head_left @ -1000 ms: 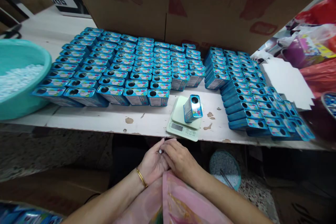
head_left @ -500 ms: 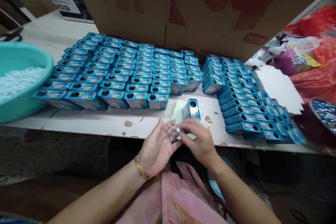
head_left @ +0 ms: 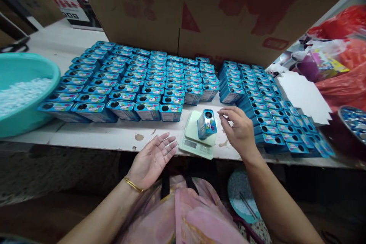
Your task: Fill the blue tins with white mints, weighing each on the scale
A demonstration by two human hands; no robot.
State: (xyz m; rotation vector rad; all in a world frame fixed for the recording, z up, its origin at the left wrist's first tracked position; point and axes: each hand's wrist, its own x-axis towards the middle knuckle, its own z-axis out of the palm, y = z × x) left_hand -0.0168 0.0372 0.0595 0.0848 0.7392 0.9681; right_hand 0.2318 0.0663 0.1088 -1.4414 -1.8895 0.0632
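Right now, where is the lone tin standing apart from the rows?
In the head view the tin stands on the scale at the front edge of the table, in front of the rows of tins and left of the right hand.

The teal basin [head_left: 31, 116] runs off the left edge, and the white pieces [head_left: 20, 93] in it are too small for me to tell apart. The cardboard box [head_left: 200, 4] is cut by the top edge. Print on the tin [head_left: 206, 124] standing on the scale [head_left: 197, 143] is too small to read; its round hole shows only dark, and it hides part of the platform. The display [head_left: 191, 144] (a grey strip) is illegible. Whether my right hand [head_left: 240, 131] pinches 1 small piece, I cannot tell. My 2 forearms leave the bottom edge. The dark bowl [head_left: 336, 137] is cut off at the right.
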